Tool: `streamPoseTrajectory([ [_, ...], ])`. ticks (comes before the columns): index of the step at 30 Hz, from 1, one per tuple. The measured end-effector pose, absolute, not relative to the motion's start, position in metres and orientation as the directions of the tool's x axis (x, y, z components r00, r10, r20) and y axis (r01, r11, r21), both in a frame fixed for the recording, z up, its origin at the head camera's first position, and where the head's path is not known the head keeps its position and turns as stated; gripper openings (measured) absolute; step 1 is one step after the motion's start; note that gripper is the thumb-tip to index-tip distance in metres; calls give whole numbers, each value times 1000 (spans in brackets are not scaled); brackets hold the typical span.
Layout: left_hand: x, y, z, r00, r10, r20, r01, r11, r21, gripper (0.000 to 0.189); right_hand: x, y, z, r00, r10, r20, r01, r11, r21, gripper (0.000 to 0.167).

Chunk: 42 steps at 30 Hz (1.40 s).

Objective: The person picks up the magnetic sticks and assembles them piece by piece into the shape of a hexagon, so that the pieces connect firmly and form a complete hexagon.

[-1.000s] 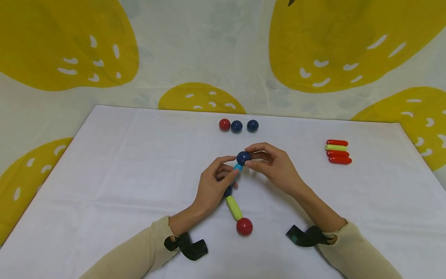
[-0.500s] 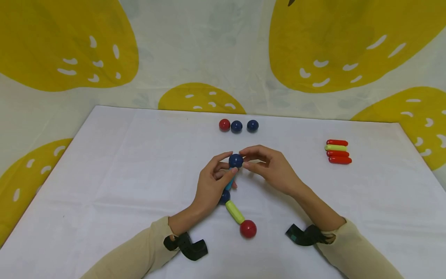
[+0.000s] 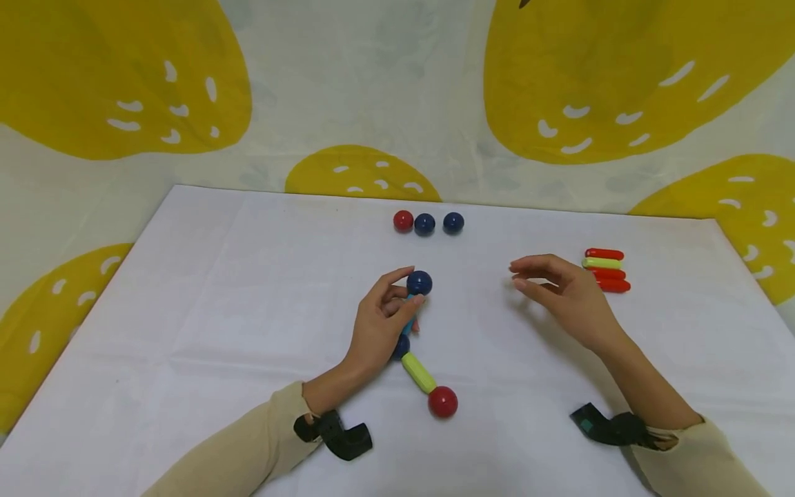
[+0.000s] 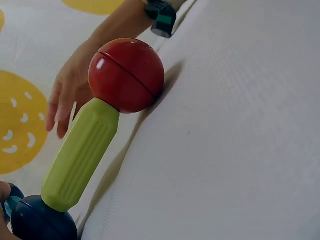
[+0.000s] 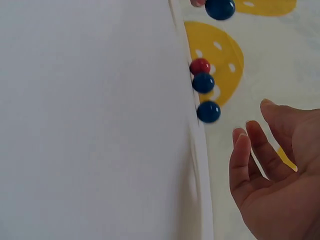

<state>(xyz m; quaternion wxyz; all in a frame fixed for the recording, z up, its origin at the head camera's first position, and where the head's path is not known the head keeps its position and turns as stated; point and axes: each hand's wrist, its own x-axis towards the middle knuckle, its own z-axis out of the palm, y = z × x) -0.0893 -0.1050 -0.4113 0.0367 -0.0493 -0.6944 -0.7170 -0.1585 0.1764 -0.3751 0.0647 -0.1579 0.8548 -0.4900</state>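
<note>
My left hand (image 3: 375, 328) grips a chain of magnetic building pieces by its light blue rod (image 3: 408, 324), which the fingers partly cover. A dark blue ball (image 3: 419, 282) tops that rod at the fingertips. At the rod's lower end is another dark blue ball (image 4: 42, 220), followed by a yellow-green ridged rod (image 4: 82, 155) and a red ball (image 4: 127, 75). The right hand (image 3: 568, 297) holds nothing; its fingers are relaxed and bent, thumb apart from them in the right wrist view. It hovers just left of the rods on the right, overlapping some of them in the head view.
At the back of the white table (image 3: 248, 290) a red ball (image 3: 403, 221) stands beside two dark blue balls (image 3: 453, 223). On the right lie several rods, red (image 3: 605, 254) and one yellow-green (image 3: 602, 263), in a stack-like row. A cloth with yellow shapes hangs behind.
The right hand has let go of the upper dark blue ball and moved right towards the rods. The left hand keeps hold of the chain, whose red ball end has swung slightly right.
</note>
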Motion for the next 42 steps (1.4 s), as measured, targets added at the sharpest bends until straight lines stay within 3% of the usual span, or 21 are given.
streamPoseTrajectory([
  [12, -88, -103, -416, -993, 12, 114, 114, -18, 993, 45, -155, 246, -380, -973, -197, 121, -218, 604, -767, 27],
  [22, -84, -101, -399, -998, 11, 64, 64, -23, 998, 43, -158, 290, -387, -996, -57, 65, -87, 703, -706, 33],
  [31, -80, -101, -381, -997, 20, 75, 75, -26, 997, 38, -162, 305, -400, -1000, 14, -28, 28, 787, -616, 48],
  [42, -80, -102, -383, -995, -3, 98, 98, -43, 994, 36, -161, 307, -406, -998, 32, -47, 54, 796, -603, 48],
])
